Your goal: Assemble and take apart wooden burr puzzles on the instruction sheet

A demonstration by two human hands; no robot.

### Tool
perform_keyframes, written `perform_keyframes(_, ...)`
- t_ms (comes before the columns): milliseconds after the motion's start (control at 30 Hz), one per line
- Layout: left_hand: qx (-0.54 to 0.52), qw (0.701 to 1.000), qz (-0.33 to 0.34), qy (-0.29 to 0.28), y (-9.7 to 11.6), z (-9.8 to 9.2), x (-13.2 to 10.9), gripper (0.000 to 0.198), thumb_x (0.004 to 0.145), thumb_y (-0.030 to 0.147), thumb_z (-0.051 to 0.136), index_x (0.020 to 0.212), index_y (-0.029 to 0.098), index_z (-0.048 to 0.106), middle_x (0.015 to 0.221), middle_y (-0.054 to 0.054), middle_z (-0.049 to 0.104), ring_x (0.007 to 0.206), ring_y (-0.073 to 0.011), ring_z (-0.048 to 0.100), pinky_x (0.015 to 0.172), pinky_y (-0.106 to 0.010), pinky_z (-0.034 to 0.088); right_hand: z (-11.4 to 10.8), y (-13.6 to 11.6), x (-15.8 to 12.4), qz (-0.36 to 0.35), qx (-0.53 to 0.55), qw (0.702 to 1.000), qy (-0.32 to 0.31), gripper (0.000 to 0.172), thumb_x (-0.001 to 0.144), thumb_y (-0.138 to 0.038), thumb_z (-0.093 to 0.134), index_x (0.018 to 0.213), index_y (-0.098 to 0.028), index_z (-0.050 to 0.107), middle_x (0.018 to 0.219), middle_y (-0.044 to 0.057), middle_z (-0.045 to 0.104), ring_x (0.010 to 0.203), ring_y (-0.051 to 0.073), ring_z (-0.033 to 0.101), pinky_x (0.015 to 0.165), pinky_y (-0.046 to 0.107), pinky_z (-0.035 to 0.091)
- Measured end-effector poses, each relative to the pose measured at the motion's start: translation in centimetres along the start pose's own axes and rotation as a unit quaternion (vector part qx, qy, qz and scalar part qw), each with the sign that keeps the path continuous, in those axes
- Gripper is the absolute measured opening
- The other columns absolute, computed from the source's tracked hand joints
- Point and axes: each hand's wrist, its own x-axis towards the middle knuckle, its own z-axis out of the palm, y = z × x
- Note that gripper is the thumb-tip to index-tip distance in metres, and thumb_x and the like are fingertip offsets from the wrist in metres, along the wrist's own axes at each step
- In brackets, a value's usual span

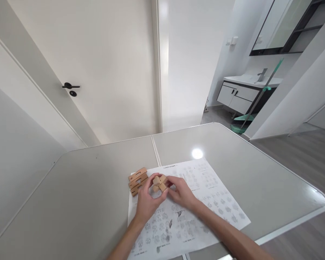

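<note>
Between my two hands is a small wooden burr puzzle (159, 183), made of light interlocking blocks, held above a printed sheet. My left hand (147, 200) curls round its left side, thumb near the lower front. From the right, my right hand (180, 191) pinches it with thumb and fingers. Left of the puzzle, several brown wooden pieces (138, 180) with slots lie side by side at the sheet's upper left corner. The paper sheet (189, 216) beneath carries rows of small grey puzzle drawings and text too small to read.
The grey folding table (97, 195) has a pale rim and a seam across its middle. Behind it stands a white door (111, 65) with a black handle. At the right, a washbasin cabinet (241, 94) and a green broom and dustpan (242, 122) stand beyond the table.
</note>
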Motion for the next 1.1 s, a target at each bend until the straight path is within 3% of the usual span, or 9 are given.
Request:
perform_keyframes(200,-0.009,0.999,0.008,0.031,0.6,1.0,-0.3,0.046,0.079,0.03,0.076,0.122,0.026,0.061,0.124,-0.007,0.073,0.112,-0.0271,0.07,0.101,-0.045,0.055,1.4,0.5,-0.9,-0.046,-0.095,0.991,0.077,0.012,0.087,-0.018,0.051,0.095,-0.024,0.058,0.086,0.005,0.068,0.071,0.021,0.062,0.064,0.03,0.049)
perform_keyframes(300,-0.02,0.998,-0.008,0.062,0.5,1.6,-0.8,0.047,0.079,0.032,0.078,0.122,0.025,0.06,0.122,-0.008,0.073,0.113,-0.0286,0.07,0.101,-0.046,0.055,1.4,0.5,-0.9,-0.043,-0.069,0.99,0.116,0.006,0.087,-0.021,0.053,0.09,-0.025,0.057,0.093,0.006,0.067,0.074,0.02,0.061,0.066,0.031,0.05)
perform_keyframes(367,-0.034,0.997,-0.022,0.07,0.4,1.6,-0.9,0.047,0.079,0.035,0.078,0.121,0.024,0.061,0.121,-0.008,0.073,0.113,-0.0294,0.07,0.1,-0.046,0.055,0.9,0.3,-0.5,-0.042,-0.001,0.995,0.088,0.006,0.087,-0.022,0.057,0.093,-0.025,0.058,0.095,0.005,0.067,0.075,0.019,0.061,0.068,0.031,0.052)
perform_keyframes(433,-0.056,0.997,-0.03,0.054,0.2,1.3,-0.9,0.046,0.08,0.037,0.078,0.121,0.023,0.061,0.122,-0.01,0.073,0.113,-0.0298,0.07,0.1,-0.046,0.055,0.2,-0.1,-0.2,-0.024,0.081,0.996,0.027,0.018,0.09,-0.026,0.06,0.107,-0.025,0.061,0.1,0.005,0.068,0.078,0.019,0.063,0.069,0.031,0.055)
perform_keyframes(533,-0.089,0.995,-0.031,0.027,0.2,0.7,-0.7,0.044,0.085,0.037,0.074,0.125,0.023,0.06,0.127,-0.011,0.071,0.118,-0.0299,0.068,0.104,-0.047,0.053,-0.8,-0.7,0.3,0.02,0.175,0.984,-0.03,0.023,0.095,-0.037,0.06,0.113,-0.025,0.064,0.102,0.006,0.069,0.083,0.02,0.066,0.066,0.03,0.057)
perform_keyframes(733,-0.076,0.997,-0.027,0.003,0.6,0.5,-0.5,0.044,0.084,0.037,0.075,0.125,0.025,0.061,0.13,-0.01,0.07,0.12,-0.0307,0.066,0.106,-0.049,0.052,-0.6,-0.3,0.3,0.036,0.185,0.982,0.018,0.024,0.093,-0.043,0.065,0.108,-0.024,0.068,0.107,0.007,0.073,0.092,0.024,0.07,0.082,0.038,0.058)
perform_keyframes(867,-0.081,0.996,-0.041,0.016,0.5,0.5,-0.5,0.044,0.084,0.04,0.075,0.123,0.024,0.062,0.126,-0.01,0.071,0.119,-0.0307,0.067,0.105,-0.048,0.052,-0.8,-0.7,0.2,0.043,0.21,0.977,-0.005,0.028,0.093,-0.043,0.066,0.114,-0.025,0.062,0.113,0.007,0.072,0.093,0.023,0.071,0.087,0.039,0.059)
perform_keyframes(1033,-0.114,0.991,-0.073,0.0,0.2,1.0,-0.6,0.044,0.09,0.044,0.069,0.128,0.025,0.059,0.13,-0.01,0.069,0.121,-0.0289,0.066,0.101,-0.043,0.054,0.0,-1.3,-0.4,-0.01,0.151,0.988,-0.017,0.069,0.083,-0.029,0.077,0.142,-0.032,0.04,0.143,0.011,0.053,0.112,0.024,0.065,0.086,0.037,0.06)
perform_keyframes(1100,-0.105,0.991,-0.079,-0.017,0.2,1.3,-0.7,0.046,0.09,0.043,0.069,0.13,0.025,0.058,0.13,-0.01,0.069,0.12,-0.0289,0.067,0.098,-0.043,0.056,0.7,-0.9,-0.6,-0.027,0.122,0.992,0.004,0.069,0.082,-0.024,0.075,0.14,-0.032,0.04,0.139,0.011,0.052,0.106,0.024,0.065,0.077,0.034,0.061)
